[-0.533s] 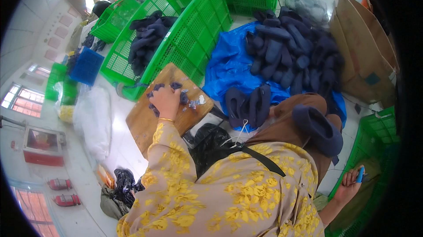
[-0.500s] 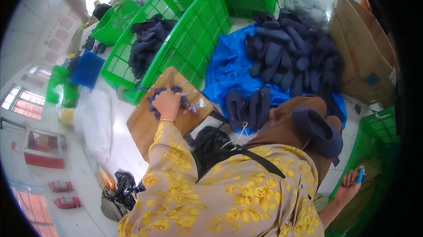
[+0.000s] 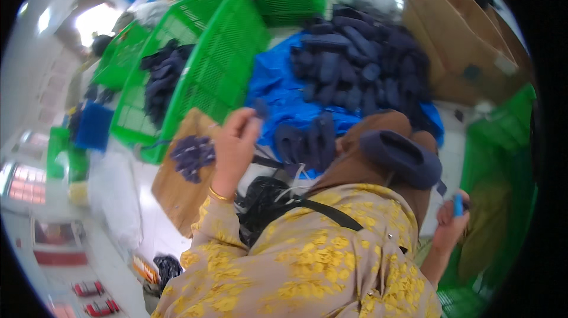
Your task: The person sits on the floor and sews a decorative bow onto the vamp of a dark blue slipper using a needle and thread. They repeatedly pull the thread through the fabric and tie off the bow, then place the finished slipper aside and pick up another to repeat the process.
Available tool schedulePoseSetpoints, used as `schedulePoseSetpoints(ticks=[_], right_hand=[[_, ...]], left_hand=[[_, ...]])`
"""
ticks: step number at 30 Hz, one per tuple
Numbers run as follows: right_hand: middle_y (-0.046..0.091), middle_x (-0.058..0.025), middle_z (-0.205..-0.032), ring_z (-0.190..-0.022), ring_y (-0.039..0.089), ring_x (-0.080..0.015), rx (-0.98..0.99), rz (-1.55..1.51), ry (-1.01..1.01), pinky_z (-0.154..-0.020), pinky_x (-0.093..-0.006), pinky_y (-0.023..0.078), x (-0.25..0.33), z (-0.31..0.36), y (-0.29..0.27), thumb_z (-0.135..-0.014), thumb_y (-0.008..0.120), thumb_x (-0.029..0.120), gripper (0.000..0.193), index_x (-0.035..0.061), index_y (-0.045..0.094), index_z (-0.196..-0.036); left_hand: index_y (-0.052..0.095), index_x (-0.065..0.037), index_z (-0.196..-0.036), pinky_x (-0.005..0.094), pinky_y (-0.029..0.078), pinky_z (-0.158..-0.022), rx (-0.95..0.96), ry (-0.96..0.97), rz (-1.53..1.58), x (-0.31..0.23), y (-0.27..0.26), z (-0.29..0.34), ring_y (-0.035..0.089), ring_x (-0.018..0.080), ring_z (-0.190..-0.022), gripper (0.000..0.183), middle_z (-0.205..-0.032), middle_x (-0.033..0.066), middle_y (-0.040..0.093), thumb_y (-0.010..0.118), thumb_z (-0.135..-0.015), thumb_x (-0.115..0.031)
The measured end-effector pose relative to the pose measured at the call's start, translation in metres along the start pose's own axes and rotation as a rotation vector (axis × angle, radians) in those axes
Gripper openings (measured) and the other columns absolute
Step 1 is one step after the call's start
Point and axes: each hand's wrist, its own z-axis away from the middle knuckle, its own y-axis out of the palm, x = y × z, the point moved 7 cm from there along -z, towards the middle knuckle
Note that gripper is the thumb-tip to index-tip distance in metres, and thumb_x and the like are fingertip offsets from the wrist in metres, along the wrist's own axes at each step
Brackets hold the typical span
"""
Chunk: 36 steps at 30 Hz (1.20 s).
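Note:
My left hand (image 3: 234, 143) is raised off the wooden board (image 3: 177, 199), thumb and fingers pinching a small dark blue piece (image 3: 260, 108), which is blurred. A heap of similar dark blue pieces (image 3: 193, 157) lies on the board. A navy slip-on shoe (image 3: 397, 158) rests on my brown-trousered lap. My right hand (image 3: 449, 222), out at the right, is closed, with something narrow and bright blue (image 3: 458, 205) at its fingers. Whether that is a finger cover or a tool, I cannot tell. More navy shoes (image 3: 306, 143) stand just beyond my knees.
A large pile of navy shoes (image 3: 355, 60) lies on a blue plastic sheet (image 3: 269, 78). Green crates (image 3: 222, 60) stand at the far left, one holding more shoes. A cardboard box (image 3: 455, 46) stands at far right, a green crate (image 3: 497, 146) beside me, a black bag (image 3: 260, 199) by my lap.
My left hand has lifted from the heap on the board and moved right with a small dark piece. My right hand has come slightly inward and up. The whole view has shifted.

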Motion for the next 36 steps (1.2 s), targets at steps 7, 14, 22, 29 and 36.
schedulePoseSetpoints(ticks=[7, 14, 22, 29, 36], right_hand=[[0.057, 0.0049, -0.09, -0.07, 0.045, -0.0019, 0.418, 0.401, 0.024, -0.061, -0.0184, 0.036, 0.013, 0.032, 0.122, -0.089, 0.063, 0.006, 0.018, 0.005, 0.061, -0.107], [0.056, 0.0045, -0.084, -0.065, 0.042, -0.0034, 0.272, 0.367, -0.036, -0.057, -0.0201, 0.035, 0.019, 0.041, 0.09, -0.086, 0.067, 0.004, 0.015, 0.0044, 0.061, -0.1], [0.057, -0.0071, -0.078, -0.062, 0.058, -0.021, 0.463, 0.738, -0.519, -0.054, -0.0309, 0.045, 0.039, 0.049, 0.105, -0.078, 0.068, 0.0, 0.028, 0.0104, 0.063, -0.103], [0.058, -0.0045, -0.083, -0.064, 0.054, -0.0122, 0.351, 0.539, -0.209, -0.059, -0.0262, 0.044, 0.035, 0.034, 0.083, -0.089, 0.058, 0.004, 0.016, 0.0045, 0.057, -0.105], [0.068, -0.0151, -0.096, -0.083, 0.066, -0.0333, 0.683, 0.734, -0.241, -0.07, -0.0363, 0.053, 0.039, 0.044, 0.093, -0.069, 0.062, -0.007, 0.039, 0.0044, 0.066, -0.105]], left_hand=[[0.07, -0.006, -0.096, 0.0265, 0.045, -0.06, 0.916, 0.387, 0.116, -0.094, 0.206, 0.084, 0.059, 0.0168, -0.073, 0.026, -0.083, 0.0058, 0.064, 0.079, -0.072, -0.006], [0.059, 0.0, -0.112, 0.0206, 0.049, -0.073, 1.161, -0.19, 0.412, -0.083, 0.249, 0.111, 0.056, 0.0043, -0.084, 0.034, -0.093, 0.0012, 0.061, 0.074, -0.083, -0.008], [0.062, 0.001, -0.109, 0.018, 0.047, -0.068, 1.255, -0.492, 0.445, -0.064, 0.25, 0.121, 0.058, 0.0035, -0.079, 0.021, -0.091, 0.0002, 0.064, 0.067, -0.089, -0.006], [0.064, 0.0, -0.103, 0.0193, 0.046, -0.074, 1.265, -0.216, 0.378, -0.062, 0.244, 0.114, 0.058, 0.007, -0.086, 0.019, -0.1, 0.0004, 0.064, 0.067, -0.085, 0.001], [0.066, 0.001, -0.093, 0.0292, 0.051, -0.084, 1.405, -0.086, 0.373, -0.063, 0.24, 0.12, 0.064, 0.0182, -0.093, 0.017, -0.098, 0.0102, 0.067, 0.069, -0.079, 0.008]])
